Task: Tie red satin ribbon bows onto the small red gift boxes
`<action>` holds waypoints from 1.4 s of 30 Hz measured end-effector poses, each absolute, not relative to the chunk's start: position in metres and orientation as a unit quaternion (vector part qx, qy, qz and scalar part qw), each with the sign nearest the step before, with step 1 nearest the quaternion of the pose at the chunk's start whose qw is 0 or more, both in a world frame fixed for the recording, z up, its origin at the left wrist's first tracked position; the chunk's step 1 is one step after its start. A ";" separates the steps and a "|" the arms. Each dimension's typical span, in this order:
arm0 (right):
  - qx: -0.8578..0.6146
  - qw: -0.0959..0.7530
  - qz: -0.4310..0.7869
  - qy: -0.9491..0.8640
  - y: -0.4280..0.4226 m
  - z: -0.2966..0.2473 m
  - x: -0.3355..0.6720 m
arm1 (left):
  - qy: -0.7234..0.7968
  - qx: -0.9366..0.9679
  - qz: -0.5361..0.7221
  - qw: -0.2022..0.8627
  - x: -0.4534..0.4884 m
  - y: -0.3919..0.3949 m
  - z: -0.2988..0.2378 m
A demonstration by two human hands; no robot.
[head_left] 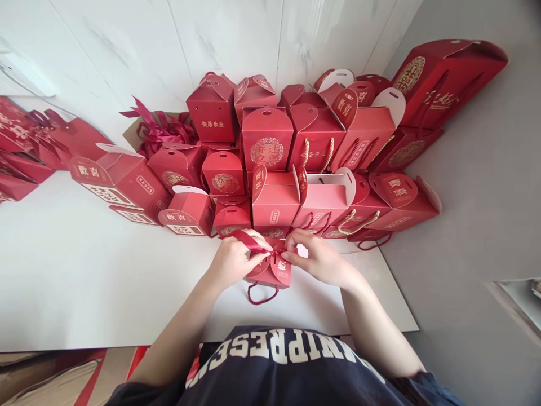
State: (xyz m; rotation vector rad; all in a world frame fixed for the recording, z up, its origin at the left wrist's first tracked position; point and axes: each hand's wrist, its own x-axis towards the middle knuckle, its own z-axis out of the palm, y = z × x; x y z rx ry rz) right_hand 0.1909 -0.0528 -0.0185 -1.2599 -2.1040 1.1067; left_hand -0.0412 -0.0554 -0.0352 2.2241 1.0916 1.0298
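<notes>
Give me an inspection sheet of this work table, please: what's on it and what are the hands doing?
Surface: white tabletop, bare in front of the person.
Job's things: small red gift box with a cord handle hanging toward the person; red ribbon across its top flaps.
Clutter: many red gift boxes stacked along the back; loose red ribbons heaped in a carton at the back left; large red bag leaning at the right.
Grippers: left hand and right hand both pinch the ribbon over the box.
Cables: nothing seen.
Surroundings: pale marbled wall behind, grey floor at the right.
</notes>
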 end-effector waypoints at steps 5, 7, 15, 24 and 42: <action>-0.430 0.263 0.483 -0.716 -0.056 -0.018 0.186 | 0.542 0.688 0.398 0.273 -0.033 -0.081 -0.035; -0.426 0.263 0.505 -0.703 -0.055 -0.023 0.184 | 0.584 0.628 0.415 0.305 -0.031 -0.088 -0.035; -0.427 0.278 0.523 -0.684 -0.053 -0.036 0.180 | 0.637 0.530 0.411 0.381 -0.034 -0.103 -0.037; -0.402 0.350 0.565 -0.630 -0.050 -0.047 0.195 | 0.662 0.441 0.475 0.378 -0.034 -0.117 -0.062; -0.457 0.221 0.472 -0.720 -0.050 -0.037 0.192 | 0.645 0.597 0.423 0.219 -0.075 -0.099 -0.042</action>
